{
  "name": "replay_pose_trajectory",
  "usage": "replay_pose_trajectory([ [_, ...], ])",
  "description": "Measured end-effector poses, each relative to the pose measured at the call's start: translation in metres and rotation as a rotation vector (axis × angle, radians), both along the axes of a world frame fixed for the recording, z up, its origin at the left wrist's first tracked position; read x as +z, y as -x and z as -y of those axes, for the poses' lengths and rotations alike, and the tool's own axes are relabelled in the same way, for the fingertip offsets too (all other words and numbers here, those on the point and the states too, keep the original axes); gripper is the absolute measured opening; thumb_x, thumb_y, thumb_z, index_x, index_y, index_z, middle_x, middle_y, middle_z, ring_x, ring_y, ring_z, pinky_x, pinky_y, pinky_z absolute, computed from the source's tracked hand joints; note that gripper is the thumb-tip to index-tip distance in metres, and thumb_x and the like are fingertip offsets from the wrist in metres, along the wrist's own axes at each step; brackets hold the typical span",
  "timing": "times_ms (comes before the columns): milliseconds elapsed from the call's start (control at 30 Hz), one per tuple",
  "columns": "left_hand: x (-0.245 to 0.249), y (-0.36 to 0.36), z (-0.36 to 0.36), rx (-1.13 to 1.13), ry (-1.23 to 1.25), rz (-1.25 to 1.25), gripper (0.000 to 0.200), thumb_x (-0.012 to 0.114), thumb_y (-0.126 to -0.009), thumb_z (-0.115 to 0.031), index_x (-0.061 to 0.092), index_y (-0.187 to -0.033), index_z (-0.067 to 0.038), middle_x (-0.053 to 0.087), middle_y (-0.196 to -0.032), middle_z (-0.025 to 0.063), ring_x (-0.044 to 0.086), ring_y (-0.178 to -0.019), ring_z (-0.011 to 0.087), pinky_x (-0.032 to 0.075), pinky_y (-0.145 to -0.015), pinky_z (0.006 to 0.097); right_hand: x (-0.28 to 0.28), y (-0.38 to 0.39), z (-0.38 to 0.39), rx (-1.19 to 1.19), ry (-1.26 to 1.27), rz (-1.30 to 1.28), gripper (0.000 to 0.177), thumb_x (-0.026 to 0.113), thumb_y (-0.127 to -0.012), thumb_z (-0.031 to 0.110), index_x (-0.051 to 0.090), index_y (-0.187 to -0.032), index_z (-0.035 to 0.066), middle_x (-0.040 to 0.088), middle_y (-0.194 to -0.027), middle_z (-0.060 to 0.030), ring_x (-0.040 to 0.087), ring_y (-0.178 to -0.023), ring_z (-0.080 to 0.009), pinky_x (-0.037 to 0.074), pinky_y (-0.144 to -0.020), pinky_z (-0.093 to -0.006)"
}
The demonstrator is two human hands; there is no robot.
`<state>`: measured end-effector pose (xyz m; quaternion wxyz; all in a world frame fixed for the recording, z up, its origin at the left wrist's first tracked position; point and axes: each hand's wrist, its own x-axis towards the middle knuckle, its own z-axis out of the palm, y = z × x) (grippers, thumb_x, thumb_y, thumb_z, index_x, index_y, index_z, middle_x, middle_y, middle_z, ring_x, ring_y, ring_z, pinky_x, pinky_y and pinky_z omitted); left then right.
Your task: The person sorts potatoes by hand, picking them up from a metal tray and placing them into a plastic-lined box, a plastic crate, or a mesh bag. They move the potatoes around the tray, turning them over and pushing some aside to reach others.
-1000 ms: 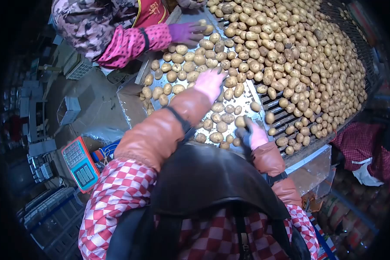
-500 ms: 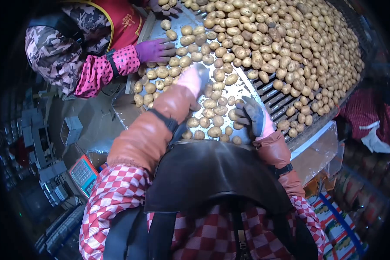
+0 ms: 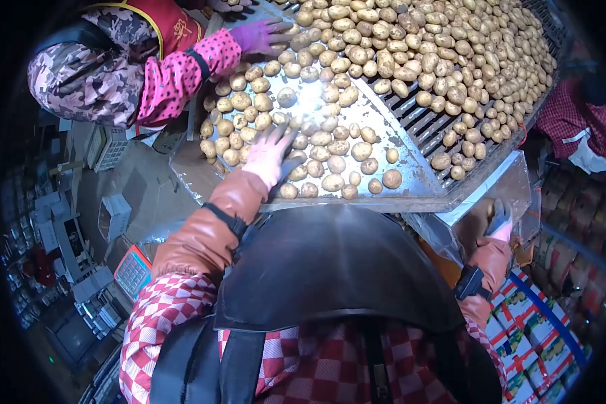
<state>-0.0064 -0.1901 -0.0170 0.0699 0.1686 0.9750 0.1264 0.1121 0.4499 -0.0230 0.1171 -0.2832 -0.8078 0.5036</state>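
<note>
My left hand (image 3: pixel 271 156), in a pink and grey glove, is open with its fingers spread over the potatoes (image 3: pixel 320 138) on the metal sorting table (image 3: pixel 411 165). It lies at the left of a loose group of them, touching some. Off the table's right front corner, my right hand (image 3: pixel 499 222), gloved alike, hangs low beside a plastic-lined cardboard box (image 3: pixel 470 225). Its fingers are small and dark here, and I cannot make out whether they hold anything.
A co-worker's purple-gloved hand (image 3: pixel 261 37) reaches over potatoes at the back left. A large potato heap (image 3: pixel 451 60) covers the slatted rack (image 3: pixel 411 121) on the right. Printed cartons (image 3: pixel 535 330) stand at lower right, and a calculator-like keypad (image 3: pixel 133 271) at left.
My right hand has left the table's front and moved right and down to the box. My left hand has drawn back toward the left. The co-worker's purple glove has moved farther back.
</note>
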Motion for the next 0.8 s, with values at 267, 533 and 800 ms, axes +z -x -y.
replay_pose_trajectory([
  [267,0.019,-0.012,-0.039,-0.023,-0.305,-0.258,0.031,0.077,-0.079,-0.019,0.068,-0.107,-0.010,0.065,-0.112,0.0158,0.062,-0.103,0.0373,0.048,-0.093,0.0494,0.041,0.085,0.205,0.176,0.053,0.151,0.028,0.071,-0.092,0.009,0.069,-0.119,0.005,0.072,-0.105,-0.0073,0.066,-0.095,-0.0181,0.053,-0.085,-0.0315],
  [533,0.017,-0.049,0.006,0.200,-0.018,-0.037,0.024,0.073,-0.085,-0.031,0.070,-0.102,-0.014,0.066,-0.112,0.0098,0.062,-0.104,0.0317,0.048,-0.089,0.0463,0.030,0.202,0.328,1.014,-0.471,0.287,0.043,0.067,-0.088,0.024,0.064,-0.130,0.012,0.067,-0.121,-0.0170,0.063,-0.115,-0.0337,0.049,-0.099,-0.0409],
  [800,0.000,0.029,-0.052,0.148,-0.287,-0.046,0.021,0.062,-0.091,-0.022,0.066,-0.110,-0.012,0.067,-0.101,0.0136,0.065,-0.101,0.0340,0.051,-0.086,0.0461,-0.004,0.217,0.361,1.077,-0.594,0.394,0.038,0.077,-0.079,0.023,0.071,-0.115,0.012,0.066,-0.109,-0.0178,0.065,-0.104,-0.0350,0.052,-0.093,-0.0409],
])
